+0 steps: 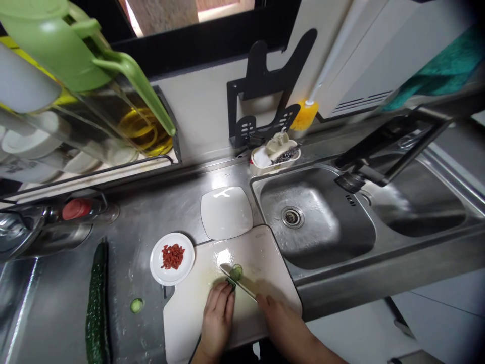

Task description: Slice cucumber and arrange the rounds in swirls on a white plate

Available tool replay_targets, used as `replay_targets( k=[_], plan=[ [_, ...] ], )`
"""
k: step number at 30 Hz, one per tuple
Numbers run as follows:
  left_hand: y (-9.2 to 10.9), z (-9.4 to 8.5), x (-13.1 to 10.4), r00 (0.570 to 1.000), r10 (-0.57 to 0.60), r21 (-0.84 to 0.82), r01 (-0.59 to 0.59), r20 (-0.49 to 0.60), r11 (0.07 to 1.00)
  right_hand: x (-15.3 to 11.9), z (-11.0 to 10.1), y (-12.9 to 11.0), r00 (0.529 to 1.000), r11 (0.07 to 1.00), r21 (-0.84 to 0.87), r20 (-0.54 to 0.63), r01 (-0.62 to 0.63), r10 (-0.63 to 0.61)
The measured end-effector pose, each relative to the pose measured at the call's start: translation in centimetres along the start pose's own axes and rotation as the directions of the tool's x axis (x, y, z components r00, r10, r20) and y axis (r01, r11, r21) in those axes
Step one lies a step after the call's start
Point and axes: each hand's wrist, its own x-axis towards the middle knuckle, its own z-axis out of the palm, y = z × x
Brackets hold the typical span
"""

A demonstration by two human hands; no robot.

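My right hand is wrapped round the handle of a knife, whose blade slants up and left over a white cutting board. My left hand has its fingertips pressed on a small piece of cucumber beside the blade; most of that piece is hidden by the fingers. Thin cucumber slices lie on the far side of the blade. Left of the board, a white plate holds chopped red pieces. Behind the board sits a bare white square plate.
A long cucumber and a cut cucumber end lie on the steel counter at left. A double sink with a black faucet is at right. A sponge tray stands behind. Shelf with oil jug overhangs upper left.
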Motion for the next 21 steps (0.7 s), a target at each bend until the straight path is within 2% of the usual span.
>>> replay_targets(
  k=[3,9,21],
  plan=[
    [0.0,0.0,-0.1,1.000,-0.009,-0.016,0.009,0.009,1.000,-0.9,-0.7,0.1,1.000,1.000,0.005,0.007,0.006,-0.006],
    [-0.3,0.2,-0.3,1.000,-0.001,-0.003,0.001,-0.005,1.000,-2.7,-2.9,-0.5,0.993,0.999,-0.040,0.119,-0.012,0.017],
    [-0.4,0.3,-0.5,1.000,0.006,0.027,-0.007,0.007,1.000,-3.5,-3.3,-0.6,0.993,0.999,-0.019,0.109,-0.035,0.037]
  ],
)
